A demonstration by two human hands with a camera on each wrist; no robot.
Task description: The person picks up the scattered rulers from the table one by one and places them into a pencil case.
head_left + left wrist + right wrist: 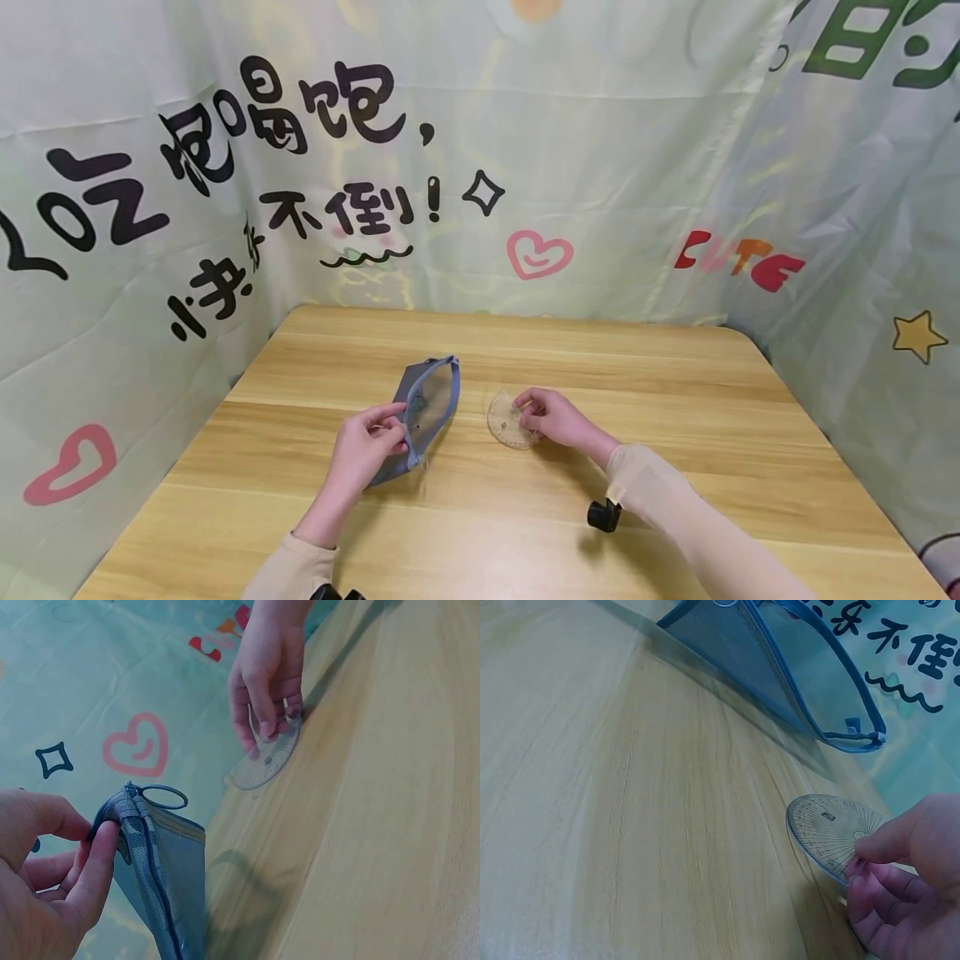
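Note:
My left hand (pixel 367 446) pinches the zippered edge of a blue mesh pouch (pixel 442 408), whose mouth gapes toward the right. A ring-shaped zipper pull (pixel 165 797) hangs at one end of the zip in the left wrist view. To the right of the pouch, my right hand (pixel 553 417) holds a clear plastic protractor (pixel 504 423) between thumb and fingers near its straight edge. Its curved, scaled side points toward the pouch. Part of the protractor (pixel 829 825) is covered by the thumb and fingertips.
A wooden table (pixel 675 375) lies under both hands. Printed cloth (pixel 615 150) hangs around its back and sides. A small black camera (pixel 603 515) is strapped to the right wrist.

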